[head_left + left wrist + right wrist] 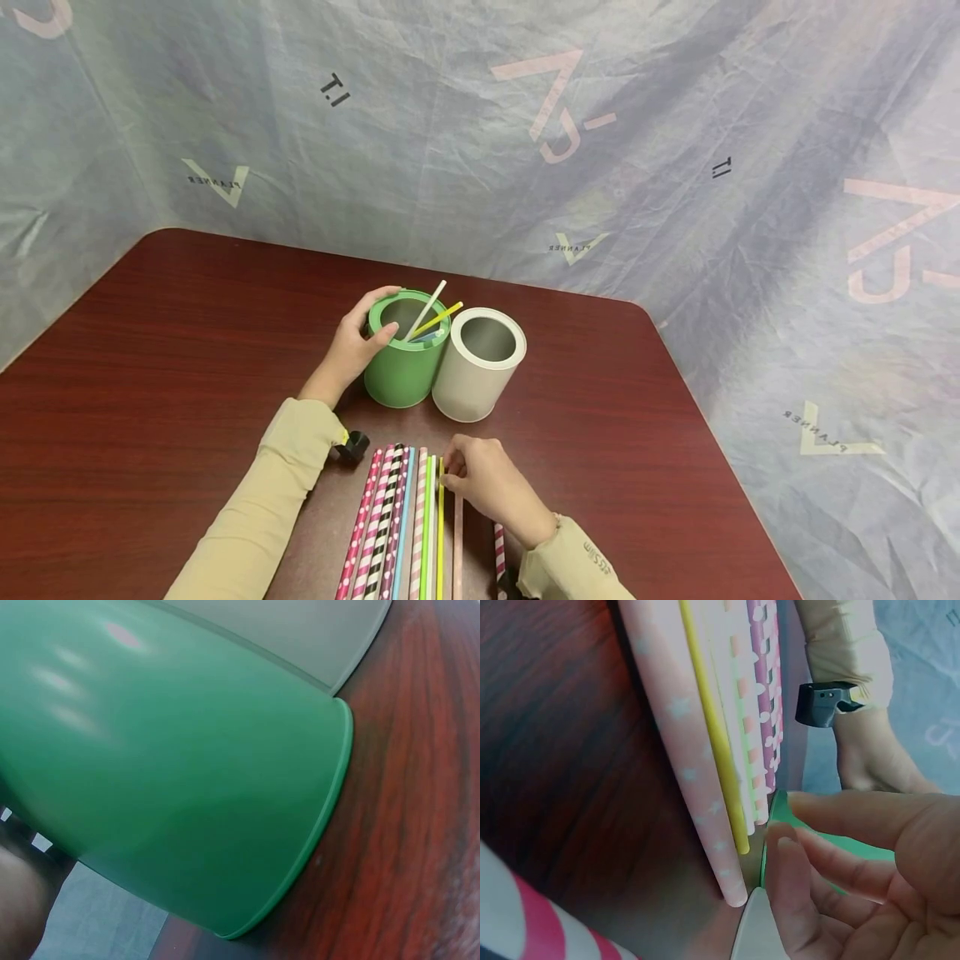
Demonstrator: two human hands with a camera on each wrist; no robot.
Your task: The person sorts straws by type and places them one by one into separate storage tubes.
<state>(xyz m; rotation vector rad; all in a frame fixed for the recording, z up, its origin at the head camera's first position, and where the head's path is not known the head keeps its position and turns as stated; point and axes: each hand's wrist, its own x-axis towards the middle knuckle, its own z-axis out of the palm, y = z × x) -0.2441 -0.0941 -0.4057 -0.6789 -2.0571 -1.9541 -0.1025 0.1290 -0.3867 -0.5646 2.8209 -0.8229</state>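
My left hand grips the green can at its upper left side, thumb on the rim and fingers around the far side. A white straw, a yellow one and a bluish one lean inside this can. My right hand is over the far ends of a row of straws, close to a yellow straw and a pale pink straw with stars. Thumb and fingers are bent and apart, with nothing between them in the right wrist view.
A cream can stands beside the green one. Left of the yellow straw lie several patterned and plain straws. A pink-and-white striped straw lies under my right wrist. Printed cloth hangs behind the dark red table.
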